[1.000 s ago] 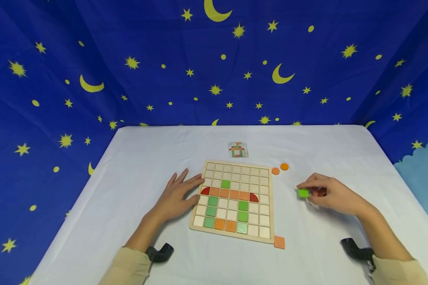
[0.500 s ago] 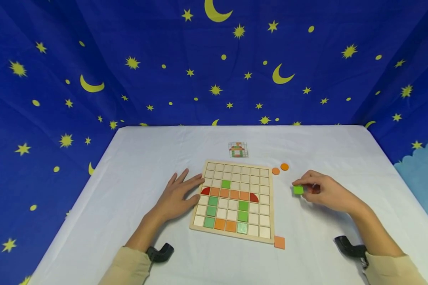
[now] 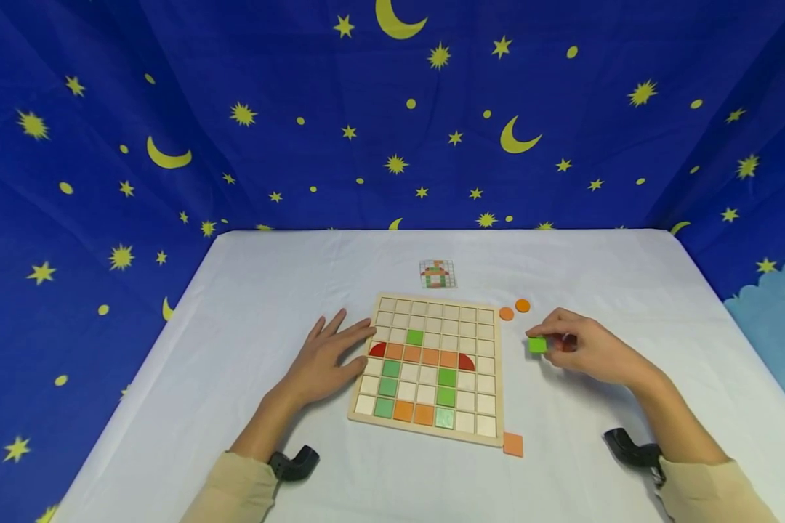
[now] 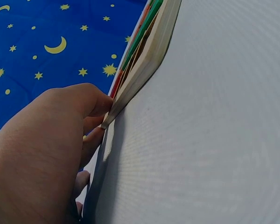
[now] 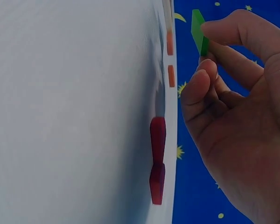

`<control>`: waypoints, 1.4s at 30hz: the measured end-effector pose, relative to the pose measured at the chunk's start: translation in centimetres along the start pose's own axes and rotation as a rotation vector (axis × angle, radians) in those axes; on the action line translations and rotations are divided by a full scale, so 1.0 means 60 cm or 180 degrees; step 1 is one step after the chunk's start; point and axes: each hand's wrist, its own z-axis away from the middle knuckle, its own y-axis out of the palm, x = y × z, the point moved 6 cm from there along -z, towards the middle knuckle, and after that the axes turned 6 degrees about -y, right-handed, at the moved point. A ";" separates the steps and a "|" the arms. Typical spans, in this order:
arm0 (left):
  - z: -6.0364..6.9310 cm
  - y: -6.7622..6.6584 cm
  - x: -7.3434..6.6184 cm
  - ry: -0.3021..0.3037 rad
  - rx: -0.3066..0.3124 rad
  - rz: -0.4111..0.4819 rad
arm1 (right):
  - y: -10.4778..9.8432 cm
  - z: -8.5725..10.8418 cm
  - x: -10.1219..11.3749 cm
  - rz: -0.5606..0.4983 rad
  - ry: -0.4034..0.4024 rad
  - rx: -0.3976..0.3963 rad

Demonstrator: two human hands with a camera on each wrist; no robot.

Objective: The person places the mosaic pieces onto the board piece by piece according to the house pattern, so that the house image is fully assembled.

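– Blue cloth (image 3: 314, 73) with yellow moons and stars at the back, white table (image 3: 288, 276) in front. What do we have in the right hand (image 3: 592, 350)?
– Green square tile (image 3: 537, 345), pinched between thumb and fingertips. We see it held off the table, right of the board, a bit nearer than the two orange discs (image 3: 522, 306).
– Left hand (image 3: 327, 365)?
– Relaxed, fingers spread, tips touching the left edge of the wooden grid board (image 3: 427, 375).
– Board contents, quick?
– Far to near, we log: one green tile (image 3: 415, 338); a row of four orange tiles (image 3: 429, 356) with a rounded red piece (image 3: 378, 350) at each end; two columns of green tiles below; two orange tiles (image 3: 413, 413) between them in the nearest row.
– Loose stuff?
– Orange square (image 3: 513, 444) at the board's near right corner, pattern card (image 3: 437, 274) just beyond its far side. Right wrist view gives us two red pieces (image 5: 157, 140) on the table beside the right hand; head view mostly hides them.
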 end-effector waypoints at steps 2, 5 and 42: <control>0.000 0.000 0.000 0.0010 -0.0001 0.0006 | 0.002 -0.003 0.003 -0.0047 -0.0029 0.0024; 0.000 0.000 0.000 0.0025 -0.0002 0.0013 | 0.006 -0.009 0.008 -0.0106 -0.0101 0.0050; 0.001 -0.001 0.001 0.0062 -0.0048 0.0027 | 0.052 -0.077 0.057 -0.0093 -0.0492 0.0158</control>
